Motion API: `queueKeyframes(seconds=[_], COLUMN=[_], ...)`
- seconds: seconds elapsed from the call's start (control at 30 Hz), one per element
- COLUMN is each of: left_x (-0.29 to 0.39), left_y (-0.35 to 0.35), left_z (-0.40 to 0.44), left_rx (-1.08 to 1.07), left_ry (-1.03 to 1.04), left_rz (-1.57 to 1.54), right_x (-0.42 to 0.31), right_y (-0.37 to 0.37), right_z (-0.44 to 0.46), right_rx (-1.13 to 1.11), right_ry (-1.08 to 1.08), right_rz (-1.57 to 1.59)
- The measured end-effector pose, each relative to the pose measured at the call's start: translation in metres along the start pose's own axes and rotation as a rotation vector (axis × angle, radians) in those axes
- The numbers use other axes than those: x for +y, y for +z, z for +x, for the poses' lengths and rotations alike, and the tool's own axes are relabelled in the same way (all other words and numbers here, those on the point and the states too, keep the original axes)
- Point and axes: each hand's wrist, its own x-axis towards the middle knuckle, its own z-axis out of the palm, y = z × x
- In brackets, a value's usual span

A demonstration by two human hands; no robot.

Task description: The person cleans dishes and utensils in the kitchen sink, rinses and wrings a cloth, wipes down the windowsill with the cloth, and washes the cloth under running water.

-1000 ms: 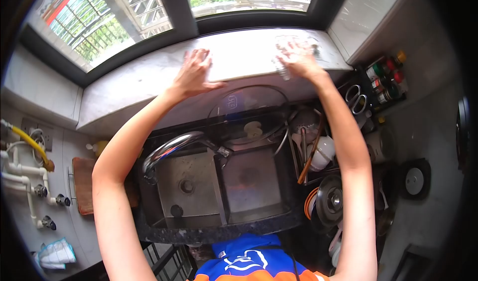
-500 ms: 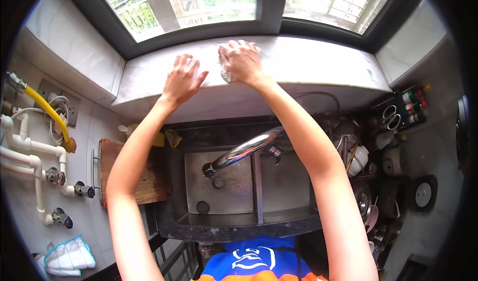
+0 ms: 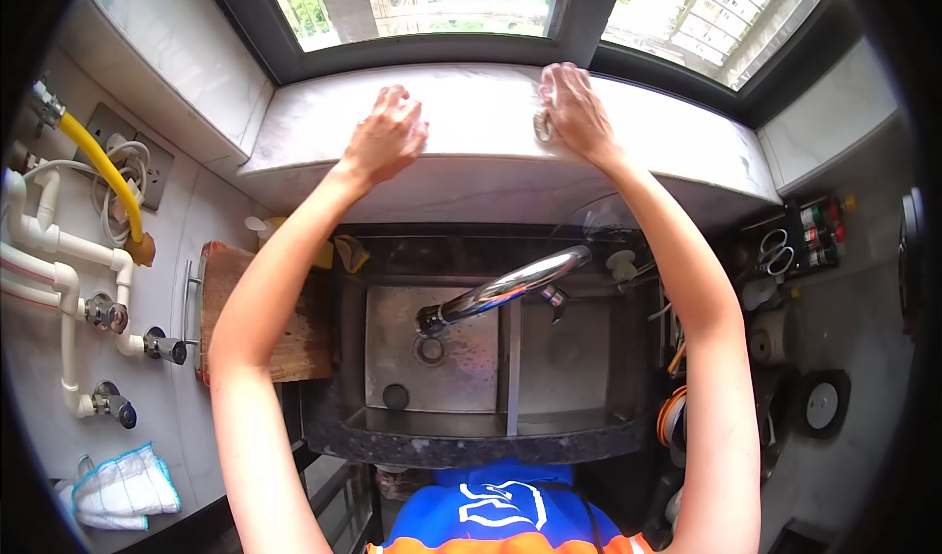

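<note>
On the white marbled windowsill (image 3: 476, 122), my right hand (image 3: 579, 117) presses down with a crumpled greyish-white cloth (image 3: 543, 127) under its palm and fingers. Only the cloth's left edge shows. Farther left, my left hand (image 3: 386, 140) is over the sill's front part, its fingers bent inward. Something pale shows beside that palm, too unclear to name. Below both arms lies a two-basin steel sink (image 3: 512, 368) with a chrome faucet (image 3: 515, 284) arching over it.
A wooden cutting board (image 3: 235, 289) stands left of the sink. White pipes with valves (image 3: 106, 312) and a yellow hose (image 3: 98, 166) run along the left wall. A checked cloth (image 3: 128, 485) hangs at lower left. Scissors (image 3: 775, 252) are at right. The window frame (image 3: 471, 52) borders the sill.
My right hand has slid to the right along the sill with the cloth. My left hand has shifted slightly right in view, its fingers more curled. The camera view has moved a little.
</note>
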Motion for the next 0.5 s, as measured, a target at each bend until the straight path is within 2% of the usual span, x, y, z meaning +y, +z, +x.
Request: queueKeyframes(seconds=[0.07, 0.17, 0.23, 0.3, 0.33, 0.37, 0.43, 0.47, 0.5], left_x=[-0.009, -0.032, -0.045, -0.048, -0.049, -0.05, -0.053, -0.053, -0.054], left_y=[-0.01, -0.019, -0.022, -0.017, -0.015, -0.014, -0.011, -0.01, -0.011], left_z=[-0.01, -0.023, -0.026, -0.025, -0.025, -0.025, -0.026, -0.026, -0.024], left_rx=[-0.032, -0.021, 0.079, 0.128, 0.126, 0.13, 0.129, 0.156, 0.186], left_ry=[-0.015, -0.034, -0.039, -0.101, -0.098, -0.062, -0.027, -0.022, -0.017], left_rz=[0.147, 0.302, 0.301, 0.186, 0.181, 0.166, 0.151, 0.136, 0.127], right_x=[0.009, 0.002, -0.004, -0.012, -0.006, -0.004, -0.021, -0.021, -0.028], right_y=[-0.008, -0.016, -0.019, -0.024, -0.014, -0.014, -0.015, 0.001, 0.011], right_z=[-0.023, -0.055, -0.058, -0.048, -0.047, -0.038, -0.012, 0.004, 0.022], right_rx=[0.036, -0.018, 0.015, -0.11, 0.032, 0.031, -0.174, -0.11, -0.136], right_ry=[0.053, 0.148, 0.148, 0.216, 0.055, 0.06, 0.101, 0.057, 0.029], right_rz=[-0.426, -0.57, -0.546, -0.398, -0.4, -0.404, -0.281, -0.274, -0.297])
